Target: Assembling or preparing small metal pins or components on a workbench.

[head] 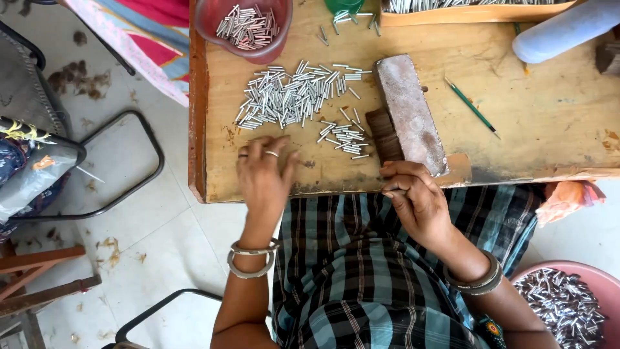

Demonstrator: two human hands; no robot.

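Observation:
My left hand [263, 173] lies flat, palm down, on the wooden table [542, 129] near its front edge, fingers spread, with rings on two fingers. Just beyond it spreads a heap of several short silver metal tubes [290, 97], and a smaller bunch [345, 137] lies to the right. My right hand [416, 197] is curled at the table's front edge, fingers folded in; whether it holds anything is hidden. It sits right below a worn rectangular block [408, 113] with a dark brush-like pad [385, 136] at its left side.
A maroon bowl [248, 39] of tubes stands at the table's back left, a wooden tray [475, 13] of tubes at the back. A green pencil [471, 108] and a pale blue cylinder [565, 29] lie right. A pink basin [571, 304] of tubes sits lower right. Metal chair frames stand left.

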